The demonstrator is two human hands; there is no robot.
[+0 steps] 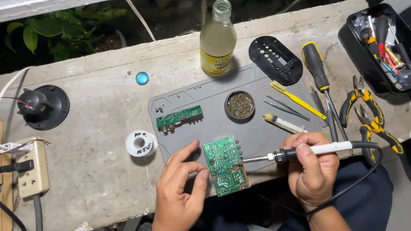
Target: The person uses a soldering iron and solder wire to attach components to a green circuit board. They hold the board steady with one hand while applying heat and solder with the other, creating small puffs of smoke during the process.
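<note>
My left hand (181, 187) pinches the left edge of a green circuit board (226, 165) that lies at the near edge of a grey work mat (261, 130). My right hand (310, 170) grips a soldering iron (317, 150) with a white handle, held level. Its metal tip points left and reaches the board's right edge. A black cord runs from the iron's handle down past my right wrist.
On the mat lie a smaller green board (179, 118), a round tin of brass wool (239, 104), tweezers (285, 107) and a brush (281, 122). A solder spool (141, 143), glass bottle (217, 39), screwdriver (317, 69), pliers (370, 116), tool box (387, 47) and power strip (30, 168) surround it.
</note>
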